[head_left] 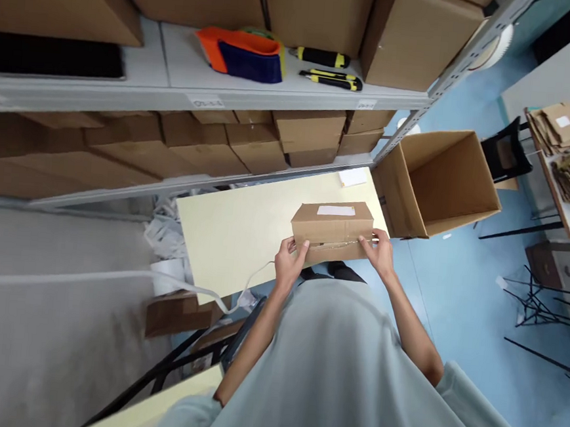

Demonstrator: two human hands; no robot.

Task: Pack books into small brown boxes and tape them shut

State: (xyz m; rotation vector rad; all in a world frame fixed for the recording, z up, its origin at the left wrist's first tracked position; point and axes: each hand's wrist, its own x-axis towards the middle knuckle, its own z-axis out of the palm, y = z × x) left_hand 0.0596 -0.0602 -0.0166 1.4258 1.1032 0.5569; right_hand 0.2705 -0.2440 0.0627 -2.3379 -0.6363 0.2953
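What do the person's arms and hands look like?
The left hand and right hand wear no gloves. Both bare forearms show no watch or bracelet. The pale grey-blue cloth sleeves look loose and short, leaving the forearms uncovered.

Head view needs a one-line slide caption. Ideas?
Left hand and right hand hold a cardboard box at a pale table's near edge, facing loaded shelving.

Brown cardbd box (332,229) w/ white label (336,210) is at tbl (237,229) edge, seam (334,245) gapping.

Matt cardboard box (326,228), smooth tabletop (234,226), smooth metal shelf (294,97), creased cloth shirt (332,368)
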